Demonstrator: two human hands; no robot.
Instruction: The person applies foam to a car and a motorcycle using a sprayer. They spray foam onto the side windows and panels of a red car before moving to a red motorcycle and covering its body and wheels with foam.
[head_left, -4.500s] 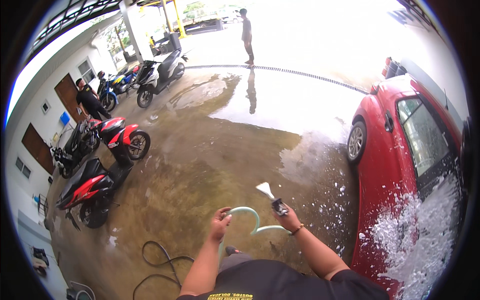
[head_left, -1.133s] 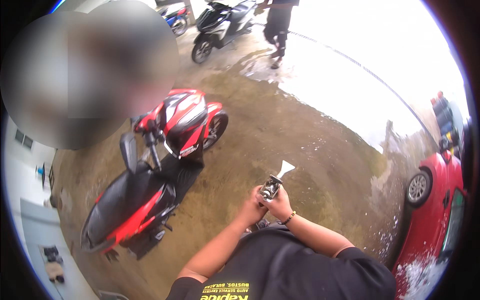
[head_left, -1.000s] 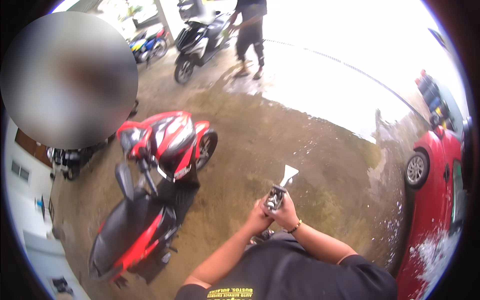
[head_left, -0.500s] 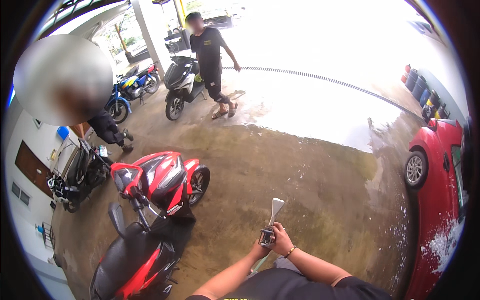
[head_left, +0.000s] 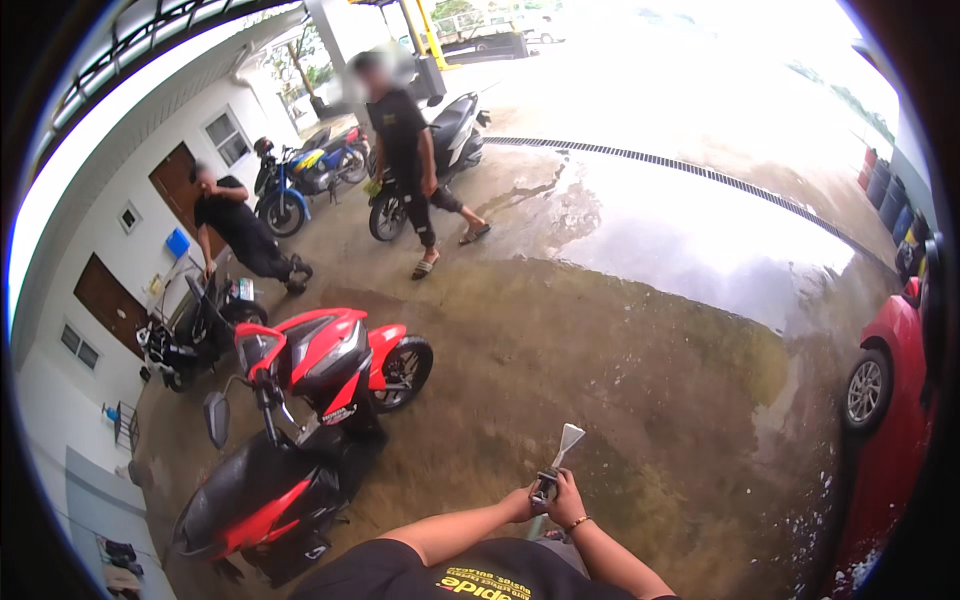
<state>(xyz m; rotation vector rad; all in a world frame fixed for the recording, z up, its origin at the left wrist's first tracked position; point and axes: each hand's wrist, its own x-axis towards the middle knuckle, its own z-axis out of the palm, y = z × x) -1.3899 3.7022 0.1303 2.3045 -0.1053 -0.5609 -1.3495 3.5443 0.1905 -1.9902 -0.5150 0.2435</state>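
In front of my body I hold a spray gun (head_left: 543,489) with a slim neck and a flat, flared white nozzle (head_left: 570,438) that points away from me. My left hand (head_left: 520,504) is closed around the gun's left side, and my right hand (head_left: 567,500) grips it from the right. My fingers and the gun's dark metal body partly cover each other. A pale hose (head_left: 535,526) hangs below the gun. No spray shows at the nozzle. To my left stands a red and black scooter (head_left: 325,360).
A red car (head_left: 885,390) with white foam spots near it is at the right. One person (head_left: 405,140) walks beside a parked scooter; another (head_left: 235,220) leans by a dark motorcycle (head_left: 200,325). A drain grate (head_left: 690,168) crosses the wet floor (head_left: 600,350).
The view has swung leftward and tilted, so the car sits farther right. The walking person has stepped toward the left, near the scooter. My grip on the spray gun looks the same.
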